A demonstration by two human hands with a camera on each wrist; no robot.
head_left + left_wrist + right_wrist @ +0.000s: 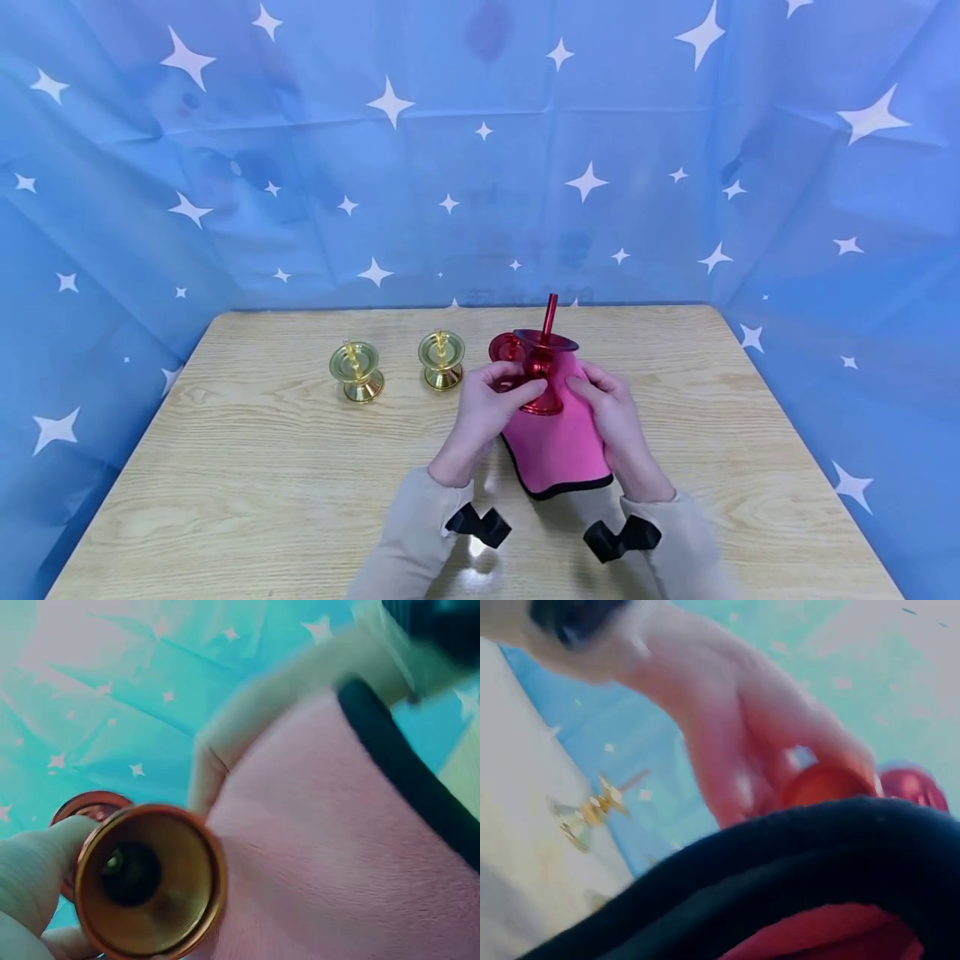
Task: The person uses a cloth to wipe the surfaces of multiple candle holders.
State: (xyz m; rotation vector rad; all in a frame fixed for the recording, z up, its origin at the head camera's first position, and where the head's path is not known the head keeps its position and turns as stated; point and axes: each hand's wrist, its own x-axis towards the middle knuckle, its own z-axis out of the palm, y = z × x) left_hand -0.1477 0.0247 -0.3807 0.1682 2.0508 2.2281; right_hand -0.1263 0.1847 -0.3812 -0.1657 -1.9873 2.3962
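In the head view my left hand [487, 404] grips a shiny red candle holder [549, 402] by its lower part. The holder is tilted slightly, with a dish at mid-height and a thin red rod rising from it. In the left wrist view its hollow base [184, 900] faces the camera. My right hand [617, 412] holds a soft pink cloth [555, 454] with black edging, thumb on its front. The cloth hangs right behind the holder and overlaps it; the right fingers are mostly hidden. In the right wrist view, the black edging [780, 847] covers much of the foreground.
A second red candle holder [504, 347] stands behind my left hand, partly hidden. Two gold candle holders with twisted yellow stems stand further left, one nearer [442, 358] and one farther [356, 371]. A blue star-patterned curtain [420, 167] surrounds the wooden table [262, 500].
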